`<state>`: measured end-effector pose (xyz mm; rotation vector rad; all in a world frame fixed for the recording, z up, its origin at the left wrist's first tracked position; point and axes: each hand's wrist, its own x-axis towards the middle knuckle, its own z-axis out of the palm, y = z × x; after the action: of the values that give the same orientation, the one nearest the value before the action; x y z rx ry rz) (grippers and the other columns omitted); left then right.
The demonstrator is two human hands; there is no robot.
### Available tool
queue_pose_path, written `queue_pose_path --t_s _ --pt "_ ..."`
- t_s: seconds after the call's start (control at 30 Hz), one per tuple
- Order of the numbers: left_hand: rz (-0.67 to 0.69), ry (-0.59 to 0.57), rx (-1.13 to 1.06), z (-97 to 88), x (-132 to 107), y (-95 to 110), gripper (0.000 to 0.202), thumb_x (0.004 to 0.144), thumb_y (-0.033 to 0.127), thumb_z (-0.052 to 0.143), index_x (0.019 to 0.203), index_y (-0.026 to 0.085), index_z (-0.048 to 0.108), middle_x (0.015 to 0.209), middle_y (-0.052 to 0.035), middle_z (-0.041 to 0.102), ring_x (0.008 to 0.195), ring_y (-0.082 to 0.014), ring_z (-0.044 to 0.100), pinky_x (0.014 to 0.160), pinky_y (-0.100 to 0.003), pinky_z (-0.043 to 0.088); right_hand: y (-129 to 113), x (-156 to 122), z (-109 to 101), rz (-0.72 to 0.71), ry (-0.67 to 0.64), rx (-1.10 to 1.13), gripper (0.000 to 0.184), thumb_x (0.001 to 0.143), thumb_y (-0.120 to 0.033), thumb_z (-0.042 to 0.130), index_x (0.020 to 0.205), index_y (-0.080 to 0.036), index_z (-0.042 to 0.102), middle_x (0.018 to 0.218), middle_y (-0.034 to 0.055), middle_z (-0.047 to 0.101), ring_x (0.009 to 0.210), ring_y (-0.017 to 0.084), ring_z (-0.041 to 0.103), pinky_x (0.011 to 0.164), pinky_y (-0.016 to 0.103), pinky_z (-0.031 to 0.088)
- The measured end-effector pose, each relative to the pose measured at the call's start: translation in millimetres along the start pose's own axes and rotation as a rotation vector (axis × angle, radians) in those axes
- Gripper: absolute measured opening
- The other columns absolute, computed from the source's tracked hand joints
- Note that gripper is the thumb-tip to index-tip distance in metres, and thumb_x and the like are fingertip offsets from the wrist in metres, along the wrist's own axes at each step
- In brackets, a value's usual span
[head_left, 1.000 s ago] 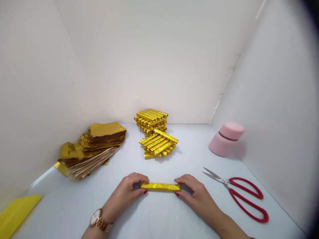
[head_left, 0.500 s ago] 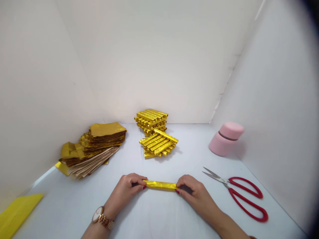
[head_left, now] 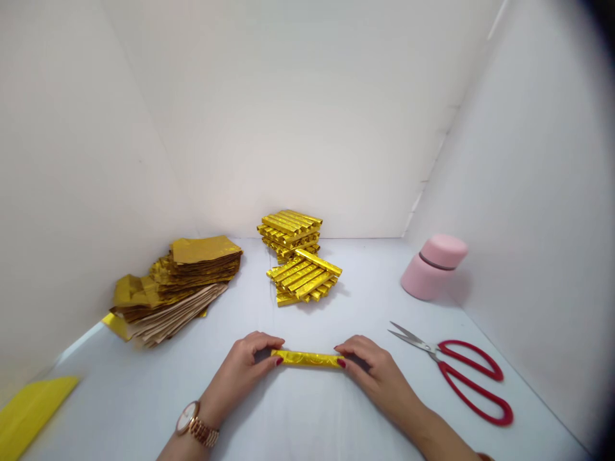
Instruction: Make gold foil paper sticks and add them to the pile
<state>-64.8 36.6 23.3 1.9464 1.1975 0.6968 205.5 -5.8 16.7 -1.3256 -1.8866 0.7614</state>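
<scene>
Both my hands rest low at the front of the white table. My left hand (head_left: 237, 372) grips the left end of a slim gold foil-wrapped stick (head_left: 307, 359), and my right hand (head_left: 372, 373) grips its right end. The stick lies level between them, and my fingers hide both its ends. A rose-gold wristwatch (head_left: 196, 423) sits on my left wrist.
Behind my hands are two stacks of gold foil sticks (head_left: 303, 276) (head_left: 289, 230). A pile of gold foil and brown paper sheets (head_left: 175, 289) lies left. Red-handled scissors (head_left: 465, 372), a pink lidded container (head_left: 432, 269) and a yellow sheet (head_left: 29, 413) lie nearby. White walls surround the table (head_left: 307, 410).
The foil stick has rolled slightly between my fingers, showing a different face. My hands have closed in a little on its ends.
</scene>
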Motion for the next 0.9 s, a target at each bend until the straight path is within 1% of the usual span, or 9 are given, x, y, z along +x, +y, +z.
queue_pose_path --t_s 0.1,0.27,0.37,0.5,0.6,0.67,0.8,0.9 --pt "0.045 -0.007 0.007 -0.5 0.3 2.8 0.020 0.080 0.019 0.062 0.098 0.023 0.068 0.095 -0.0030 0.066 0.089 -0.0181 0.061 0.082 -0.028 0.046 -0.8 1.1 0.2 -0.014 -0.004 -0.003 0.016 0.088 -0.025 0.049 0.089 -0.021 0.065 0.084 0.0053 0.062 0.081 0.019 0.058 0.073 0.031 0.047" --pt "0.110 -0.024 -0.018 -0.4 0.7 6.2 0.014 0.081 0.017 0.060 0.087 0.023 0.071 0.090 -0.0025 0.067 0.085 -0.0165 0.061 0.079 -0.027 0.047 -0.6 1.3 0.6 -0.042 0.012 0.006 0.017 0.088 -0.025 0.050 0.085 -0.022 0.067 0.081 0.0048 0.061 0.079 0.019 0.058 0.071 0.031 0.047" --pt "0.119 -0.010 -0.035 0.9 1.1 5.0 0.015 0.081 0.016 0.060 0.087 0.024 0.072 0.089 -0.0023 0.068 0.084 -0.0165 0.062 0.078 -0.027 0.048 3.9 0.0 1.5 -0.034 0.028 0.006 0.018 0.087 -0.026 0.051 0.083 -0.022 0.068 0.083 0.0051 0.061 0.078 0.019 0.058 0.070 0.030 0.047" --pt "0.114 -0.020 -0.036 2.5 1.9 1.9 0.015 0.082 0.019 0.061 0.087 0.025 0.073 0.090 -0.0028 0.069 0.084 -0.0171 0.062 0.078 -0.027 0.048 8.4 -1.2 2.4 -0.014 0.039 0.000 0.018 0.086 -0.027 0.053 0.081 -0.022 0.069 0.082 0.0047 0.061 0.077 0.019 0.059 0.069 0.030 0.047" --pt "0.108 -0.016 -0.033 2.4 1.7 2.2 0.013 0.081 0.018 0.061 0.085 0.024 0.073 0.091 -0.0034 0.069 0.084 -0.0173 0.063 0.078 -0.028 0.048 6.0 0.0 1.8 0.001 0.050 -0.002 0.014 0.084 -0.027 0.055 0.087 -0.021 0.068 0.084 0.0053 0.062 0.080 0.020 0.059 0.072 0.032 0.048" --pt "0.109 -0.020 -0.029 1.8 1.3 3.8 0.012 0.080 0.018 0.062 0.085 0.023 0.072 0.091 -0.0034 0.069 0.084 -0.0172 0.063 0.079 -0.028 0.048 3.0 1.3 0.8 0.006 0.054 -0.006 0.015 0.084 -0.027 0.055 0.093 -0.021 0.066 0.086 0.0060 0.063 0.082 0.020 0.059 0.075 0.033 0.048" --pt "0.112 -0.028 -0.016 0.9 1.1 6.7 0.010 0.081 0.020 0.062 0.084 0.023 0.071 0.088 -0.0030 0.069 0.085 -0.0175 0.062 0.080 -0.029 0.048 0.0 2.3 -0.5 0.002 0.022 -0.026 0.016 0.086 -0.026 0.051 0.092 -0.022 0.066 0.087 0.0065 0.062 0.083 0.020 0.058 0.075 0.034 0.048" --pt "0.109 -0.012 -0.006 0.9 1.5 6.3 0.010 0.082 0.022 0.060 0.082 0.022 0.070 0.091 -0.0042 0.068 0.088 -0.0187 0.062 0.082 -0.031 0.047 1.6 1.4 0.0 0.000 0.009 -0.055 0.017 0.085 -0.027 0.054 0.096 -0.022 0.065 0.093 0.0075 0.061 0.088 0.021 0.057 0.079 0.036 0.047"
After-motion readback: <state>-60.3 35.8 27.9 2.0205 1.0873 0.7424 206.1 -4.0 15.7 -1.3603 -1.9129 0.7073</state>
